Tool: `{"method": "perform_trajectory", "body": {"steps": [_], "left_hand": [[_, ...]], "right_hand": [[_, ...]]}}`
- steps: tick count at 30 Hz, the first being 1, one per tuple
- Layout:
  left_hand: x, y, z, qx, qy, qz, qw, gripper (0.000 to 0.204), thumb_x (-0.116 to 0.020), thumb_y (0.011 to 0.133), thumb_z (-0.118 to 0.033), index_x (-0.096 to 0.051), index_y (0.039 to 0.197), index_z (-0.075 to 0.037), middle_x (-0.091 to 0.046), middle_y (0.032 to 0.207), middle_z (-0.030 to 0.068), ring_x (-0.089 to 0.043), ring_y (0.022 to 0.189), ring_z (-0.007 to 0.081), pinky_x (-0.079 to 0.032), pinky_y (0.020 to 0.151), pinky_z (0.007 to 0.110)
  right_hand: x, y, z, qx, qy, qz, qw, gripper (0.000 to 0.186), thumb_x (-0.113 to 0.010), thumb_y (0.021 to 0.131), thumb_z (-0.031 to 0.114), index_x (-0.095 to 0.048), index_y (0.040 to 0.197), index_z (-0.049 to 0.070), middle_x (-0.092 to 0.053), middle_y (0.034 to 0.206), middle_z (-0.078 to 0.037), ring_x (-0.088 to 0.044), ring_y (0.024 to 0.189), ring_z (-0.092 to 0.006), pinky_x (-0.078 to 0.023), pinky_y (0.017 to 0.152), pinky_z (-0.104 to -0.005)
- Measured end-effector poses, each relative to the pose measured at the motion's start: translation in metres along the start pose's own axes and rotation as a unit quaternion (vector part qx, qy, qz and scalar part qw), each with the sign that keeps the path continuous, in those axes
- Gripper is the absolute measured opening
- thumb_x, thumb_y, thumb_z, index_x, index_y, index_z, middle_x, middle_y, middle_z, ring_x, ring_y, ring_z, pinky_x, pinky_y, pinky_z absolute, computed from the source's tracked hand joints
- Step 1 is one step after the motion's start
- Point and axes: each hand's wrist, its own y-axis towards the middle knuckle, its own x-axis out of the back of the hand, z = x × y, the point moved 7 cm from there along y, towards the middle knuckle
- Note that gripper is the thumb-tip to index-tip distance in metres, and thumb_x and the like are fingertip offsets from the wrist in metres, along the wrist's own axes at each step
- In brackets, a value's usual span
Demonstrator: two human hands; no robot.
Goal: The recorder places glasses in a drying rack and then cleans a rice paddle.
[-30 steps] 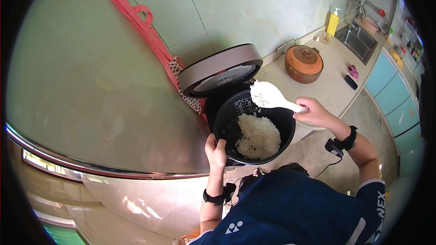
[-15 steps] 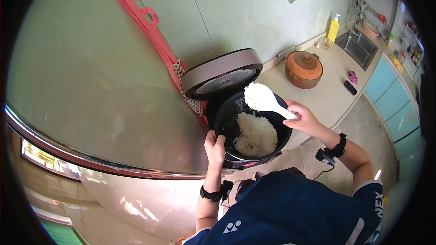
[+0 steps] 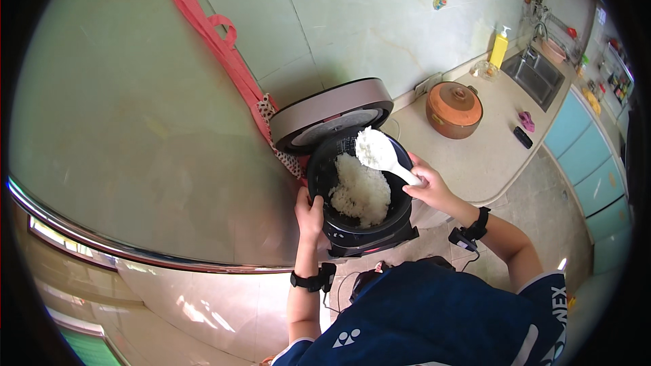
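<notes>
Inner pot (image 3: 399, 195) has shifted left with my left hand (image 3: 310, 215), which pinches its rim. My right hand (image 3: 428, 188) clamps the rice paddle (image 3: 395, 163); tilting could spill rice (image 3: 361, 193) below that grip.

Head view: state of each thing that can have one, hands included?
Cooker lid: open, tilted up
Inner pot: uncovered, partly filled with rice
Rice paddle: raised over the inner pot, rice on its head
Left hand: closed on the inner pot's rim
Right hand: closed on the paddle's handle
Clay pot: covered
Yellow pump bottle: upright
</notes>
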Motion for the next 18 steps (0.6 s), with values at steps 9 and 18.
{"method": "perform_trajectory", "body": {"steps": [9, 18], "left_hand": [[-0.003, 0.015, 0.052, 0.054, 0.072, 0.015, 0.996, 0.014, -0.050, 0.068, -0.011, -0.042, 0.071, -0.001, -0.043, 0.058, 0.0103, -0.042, 0.054, 0.0184, -0.035, 0.053, 0.030], [-0.013, 0.017, 0.085, 0.073, 0.204, 0.030, 0.976, 0.020, -0.055, 0.065, -0.014, -0.049, 0.077, 0.001, -0.053, 0.067, 0.0181, -0.053, 0.065, 0.0326, -0.040, 0.059, 0.036]], "right_hand": [[-0.014, 0.012, -0.040, -0.063, -0.032, 0.025, 0.997, 0.021, -0.065, 0.065, 0.010, -0.047, 0.072, 0.003, -0.029, 0.123, -0.026, -0.026, 0.119, -0.0300, -0.027, 0.090, -0.0327], [-0.021, 0.004, -0.075, -0.065, -0.054, 0.016, 0.996, 0.019, -0.063, 0.066, 0.010, -0.046, 0.069, 0.001, -0.043, 0.109, -0.023, -0.028, 0.117, -0.0308, -0.026, 0.091, -0.0337]]}}
